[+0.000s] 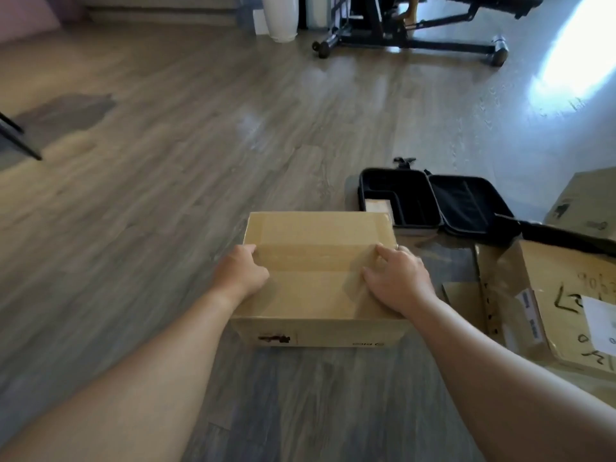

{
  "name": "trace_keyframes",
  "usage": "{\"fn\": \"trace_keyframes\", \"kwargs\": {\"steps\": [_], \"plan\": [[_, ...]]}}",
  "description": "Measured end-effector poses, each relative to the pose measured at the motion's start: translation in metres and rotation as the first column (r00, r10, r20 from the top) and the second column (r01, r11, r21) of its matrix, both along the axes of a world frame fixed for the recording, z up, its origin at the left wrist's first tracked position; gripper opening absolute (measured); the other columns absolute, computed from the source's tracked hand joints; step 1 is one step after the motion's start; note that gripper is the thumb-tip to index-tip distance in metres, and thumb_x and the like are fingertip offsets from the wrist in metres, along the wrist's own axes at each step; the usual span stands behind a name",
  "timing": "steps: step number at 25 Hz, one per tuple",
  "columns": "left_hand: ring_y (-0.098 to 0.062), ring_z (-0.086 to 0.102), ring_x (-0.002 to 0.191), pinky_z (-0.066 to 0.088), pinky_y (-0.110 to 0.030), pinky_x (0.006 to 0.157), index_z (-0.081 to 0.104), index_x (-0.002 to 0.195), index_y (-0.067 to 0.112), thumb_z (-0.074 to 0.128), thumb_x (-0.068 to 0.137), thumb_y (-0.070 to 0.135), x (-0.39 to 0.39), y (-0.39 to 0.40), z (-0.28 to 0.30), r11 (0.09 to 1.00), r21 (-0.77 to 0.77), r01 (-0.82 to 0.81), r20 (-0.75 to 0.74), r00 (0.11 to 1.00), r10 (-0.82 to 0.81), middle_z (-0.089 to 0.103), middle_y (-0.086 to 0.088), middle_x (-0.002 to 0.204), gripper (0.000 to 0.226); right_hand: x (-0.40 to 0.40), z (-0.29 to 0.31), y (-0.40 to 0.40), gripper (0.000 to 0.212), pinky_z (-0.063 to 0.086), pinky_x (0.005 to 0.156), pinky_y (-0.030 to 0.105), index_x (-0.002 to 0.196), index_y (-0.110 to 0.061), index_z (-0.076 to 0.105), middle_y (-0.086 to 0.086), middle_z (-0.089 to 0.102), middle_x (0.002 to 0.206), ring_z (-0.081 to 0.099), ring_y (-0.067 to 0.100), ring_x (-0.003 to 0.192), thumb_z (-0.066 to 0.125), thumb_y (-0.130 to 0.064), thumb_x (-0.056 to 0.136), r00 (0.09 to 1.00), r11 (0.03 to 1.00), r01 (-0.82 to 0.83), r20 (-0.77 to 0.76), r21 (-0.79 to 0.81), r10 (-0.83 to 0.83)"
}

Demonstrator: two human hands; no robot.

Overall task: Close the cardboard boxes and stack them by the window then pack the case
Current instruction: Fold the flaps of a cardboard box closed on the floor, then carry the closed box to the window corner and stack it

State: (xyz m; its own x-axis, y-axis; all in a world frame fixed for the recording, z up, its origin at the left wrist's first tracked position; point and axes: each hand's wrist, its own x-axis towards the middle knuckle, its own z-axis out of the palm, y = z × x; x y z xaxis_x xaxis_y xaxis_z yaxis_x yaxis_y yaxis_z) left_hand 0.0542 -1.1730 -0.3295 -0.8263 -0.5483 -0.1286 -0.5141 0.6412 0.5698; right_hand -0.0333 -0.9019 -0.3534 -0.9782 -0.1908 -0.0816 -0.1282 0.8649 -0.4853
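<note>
The left hand (pixel 241 273) is gripping the left edge of the closed cardboard box (pixel 316 258), its fingers curling over the top corner, while the box itself is sitting on the wooden floor (pixel 150 195) straight ahead of the person, squarely between both arms and equally near to each. Its long axis is running left to right across the view, so the hands are bracketing its short ends, which looks like a good setup for lifting it. On the near face a dark printed mark and some small lettering are showing, too blurred to read. The right hand (pixel 395 281) is lying over the top right part, fingers bent at the edge. Beyond and to the right, the black case (pixel 436 203) is lying open on the floor. Farther right, an open box (pixel 546 305) is showing scrawled handwriting and a white label, neither legible, and another box (pixel 586 201) is bearing a dark stamp.
</note>
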Motion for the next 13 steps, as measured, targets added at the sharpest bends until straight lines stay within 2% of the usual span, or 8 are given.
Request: {"fn": "trace_keyframes", "kwargs": {"steps": [2, 5, 8, 13], "plan": [[-0.028, 0.064, 0.095, 0.048, -0.028, 0.076, 0.068, 0.118, 0.017, 0.06, 0.075, 0.009, 0.014, -0.023, 0.028, 0.999, 0.0, -0.038, 0.023, 0.999, 0.038, 0.072, -0.008, 0.109, 0.044, -0.001, 0.031, -0.03, 0.069, 0.046, 0.096, 0.042, 0.146, -0.029, 0.047, 0.005, 0.049, 0.14, 0.051, 0.032, 0.124, 0.061, -0.053, 0.082, 0.996, 0.996, -0.086, 0.009, 0.02, 0.086], [-0.028, 0.066, 0.088, 0.055, -0.033, 0.076, 0.07, 0.1, 0.019, 0.06, 0.075, 0.01, 0.039, -0.059, 0.089, 0.995, -0.001, -0.096, 0.033, 0.995, 0.096, 0.072, -0.003, 0.093, 0.028, -0.001, 0.093, -0.075, 0.065, 0.046, 0.093, 0.039, 0.138, -0.028, 0.051, 0.006, 0.054, 0.129, 0.055, 0.031, 0.117, 0.061, -0.054, 0.08, 0.978, 0.978, -0.207, -0.004, 0.039, 0.207], [-0.029, 0.064, 0.088, 0.048, -0.03, 0.071, 0.071, 0.105, 0.018, 0.064, 0.079, 0.012, 0.078, -0.096, 0.188, 0.979, -0.052, -0.197, -0.017, 0.98, 0.197, 0.071, -0.004, 0.098, 0.028, 0.014, 0.191, -0.124, 0.065, 0.046, 0.09, 0.037, 0.137, -0.03, 0.051, 0.007, 0.055, 0.126, 0.056, 0.032, 0.114, 0.06, -0.055, 0.078, 0.945, 0.943, -0.327, 0.023, 0.058, 0.327], [-0.031, 0.065, 0.1, 0.051, -0.034, 0.08, 0.069, 0.116, 0.017, 0.069, 0.085, 0.031, 0.166, -0.149, 0.375, 0.936, -0.114, -0.334, -0.069, 0.942, 0.328, 0.071, -0.007, 0.11, 0.034, 0.061, 0.38, -0.205, 0.072, 0.045, 0.089, 0.037, 0.139, -0.029, 0.051, 0.004, 0.057, 0.127, 0.056, 0.03, 0.115, 0.062, -0.058, 0.074, 0.882, 0.882, -0.471, 0.022, 0.008, 0.471]]}}
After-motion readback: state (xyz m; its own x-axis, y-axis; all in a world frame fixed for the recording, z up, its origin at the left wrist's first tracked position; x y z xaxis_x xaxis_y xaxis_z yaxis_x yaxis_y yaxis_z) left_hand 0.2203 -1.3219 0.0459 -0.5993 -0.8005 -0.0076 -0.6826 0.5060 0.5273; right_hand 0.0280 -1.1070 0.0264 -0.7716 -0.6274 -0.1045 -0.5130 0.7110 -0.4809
